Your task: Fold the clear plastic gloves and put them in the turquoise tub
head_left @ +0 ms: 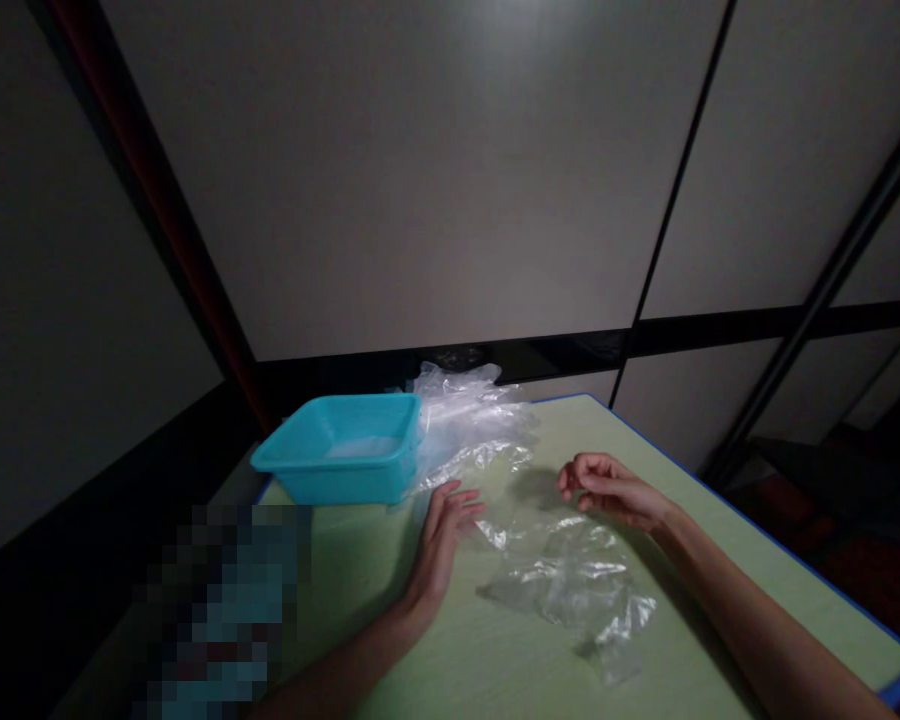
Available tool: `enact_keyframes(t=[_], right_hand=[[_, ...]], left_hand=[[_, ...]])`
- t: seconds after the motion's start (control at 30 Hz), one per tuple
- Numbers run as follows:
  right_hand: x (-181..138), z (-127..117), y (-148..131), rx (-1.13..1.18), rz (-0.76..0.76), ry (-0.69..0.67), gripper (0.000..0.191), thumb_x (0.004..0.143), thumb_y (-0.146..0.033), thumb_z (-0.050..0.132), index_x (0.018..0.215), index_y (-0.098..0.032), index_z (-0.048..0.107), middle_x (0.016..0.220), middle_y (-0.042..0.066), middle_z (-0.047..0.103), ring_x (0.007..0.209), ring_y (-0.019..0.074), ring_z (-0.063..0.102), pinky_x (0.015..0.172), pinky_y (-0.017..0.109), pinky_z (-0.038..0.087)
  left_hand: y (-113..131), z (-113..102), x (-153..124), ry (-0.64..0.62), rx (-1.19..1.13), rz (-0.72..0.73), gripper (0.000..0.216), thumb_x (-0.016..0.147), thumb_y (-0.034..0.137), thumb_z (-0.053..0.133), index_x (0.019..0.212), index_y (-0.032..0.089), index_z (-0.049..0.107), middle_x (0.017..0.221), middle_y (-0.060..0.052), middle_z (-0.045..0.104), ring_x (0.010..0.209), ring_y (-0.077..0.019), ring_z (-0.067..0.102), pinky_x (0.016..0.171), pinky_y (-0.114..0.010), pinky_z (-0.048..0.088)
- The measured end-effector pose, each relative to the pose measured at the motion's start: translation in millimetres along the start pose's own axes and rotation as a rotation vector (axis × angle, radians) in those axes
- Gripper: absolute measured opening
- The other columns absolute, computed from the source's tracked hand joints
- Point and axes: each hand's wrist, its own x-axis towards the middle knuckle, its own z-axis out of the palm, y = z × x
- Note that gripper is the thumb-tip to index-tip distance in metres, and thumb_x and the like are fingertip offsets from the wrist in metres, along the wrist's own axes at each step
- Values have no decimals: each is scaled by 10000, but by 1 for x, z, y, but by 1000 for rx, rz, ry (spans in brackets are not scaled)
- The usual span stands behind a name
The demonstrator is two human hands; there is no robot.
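My left hand (441, 540) is open beside a crumpled clear plastic bag (570, 580) on the table. Its fingers point away from me, their tips near the bag's far left edge; whether they touch the film is hard to tell. Raised a little over the table, my right hand (611, 490) is loosely curled beyond the bag's right side. No object shows between its fingers, and its shadow falls to the left. Farther back lies a pile of clear plastic bags (469, 410), against the right side of a turquoise plastic basin (352, 485) with something whitish inside.
The pale green table (405, 665) has a blue edge running down its right side. Behind it stand large light panels (435, 180) with dark strips. At lower left, a pixelated patch (232, 610) hides what is there.
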Motion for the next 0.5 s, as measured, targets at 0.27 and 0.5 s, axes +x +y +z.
enact_keyframes(t=[0.27, 0.5], right_hand=[[6, 15, 2, -331, -26, 120, 300, 740, -440, 600, 802, -148, 571, 804, 47, 625, 674, 120, 571, 611, 246, 445], [7, 17, 17, -366, 88, -42, 343, 750, -477, 571, 812, -139, 576, 689, 15, 579, 648, 116, 556, 610, 251, 435]], left_hand=[[11, 7, -19, -71, 525, 381, 156, 703, 155, 445, 843, 182, 509, 876, -41, 559, 908, -191, 516, 848, -334, 371], [24, 13, -35, -384, 854, 508, 199, 690, 76, 421, 804, 192, 535, 830, -36, 573, 849, -188, 519, 797, -329, 394]])
